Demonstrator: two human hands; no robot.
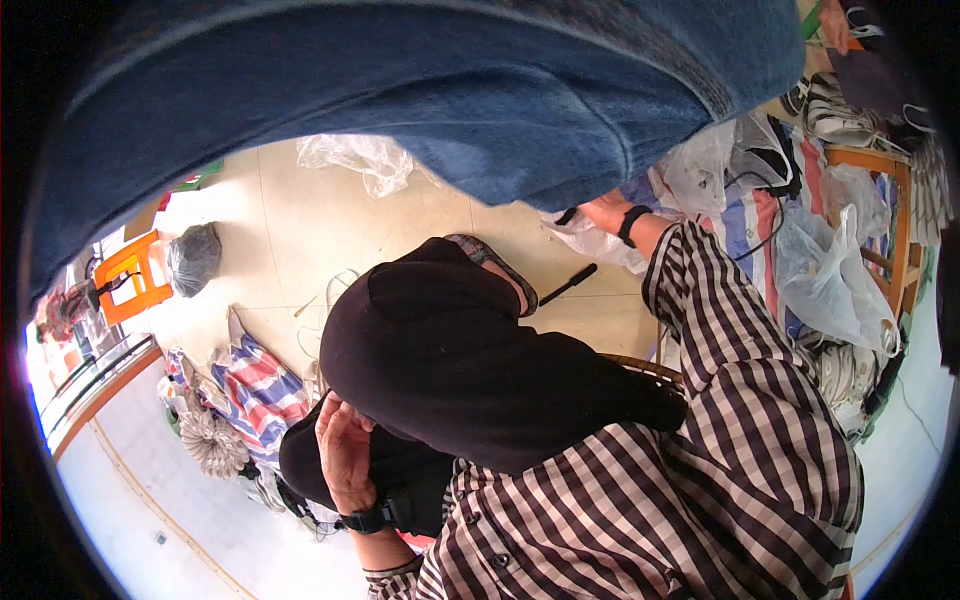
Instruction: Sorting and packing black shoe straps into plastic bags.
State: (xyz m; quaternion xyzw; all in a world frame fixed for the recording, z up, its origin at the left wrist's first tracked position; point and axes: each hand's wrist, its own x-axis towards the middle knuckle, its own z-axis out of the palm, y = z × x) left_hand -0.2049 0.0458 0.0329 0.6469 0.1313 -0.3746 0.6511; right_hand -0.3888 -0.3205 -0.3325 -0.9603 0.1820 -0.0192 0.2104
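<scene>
My right hand [604,212] stretches forward to the right, a dark band at its wrist. Blue denim cloth [560,100] across the upper picture covers its fingers, so its grip does not show. Just below it lies a whitish plastic bag [600,243]; whether the hand holds it I cannot tell. My left hand [345,450] is beside my bent leg in black trousers [470,360]. Its fingers are loosely bent and slightly apart, with nothing seen in them.
A black rod-like thing [568,286] lies on the tiled floor near my shoe [495,268]. An orange stool [133,277] and a grey bag [194,260] stand far left. Striped woven bags [258,372] lie left. Clear plastic bags [835,275] hang by a wooden chair [900,215] at right.
</scene>
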